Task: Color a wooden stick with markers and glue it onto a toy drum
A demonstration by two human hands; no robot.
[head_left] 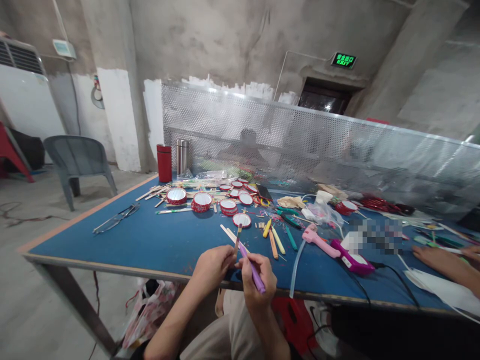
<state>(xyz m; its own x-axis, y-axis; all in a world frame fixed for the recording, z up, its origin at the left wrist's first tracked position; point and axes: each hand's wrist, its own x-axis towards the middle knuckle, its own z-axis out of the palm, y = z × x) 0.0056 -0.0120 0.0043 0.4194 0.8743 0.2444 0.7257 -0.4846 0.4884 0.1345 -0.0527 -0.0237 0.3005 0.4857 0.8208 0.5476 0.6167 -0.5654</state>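
My left hand point(214, 266) is closed around a thin wooden stick point(237, 237) that points up over the near edge of the blue table point(142, 240). My right hand point(258, 275) grips a purple stick point(252, 267) like a pen, its tip meeting the wooden stick. Both hands hover just above the table edge, in front of my lap. Loose wooden sticks point(228, 232) lie on the table right behind my hands.
Several small red-and-white drums point(202, 201), coloured sticks point(275, 241), a pink glue gun point(318, 241) and a purple one point(354, 261) litter the table. Spectacles point(116, 218) lie left. Two flasks point(165, 162) stand before a perforated metal screen point(300, 140). Another person's hand point(435, 257) rests at right. Grey chair point(77, 162) at left.
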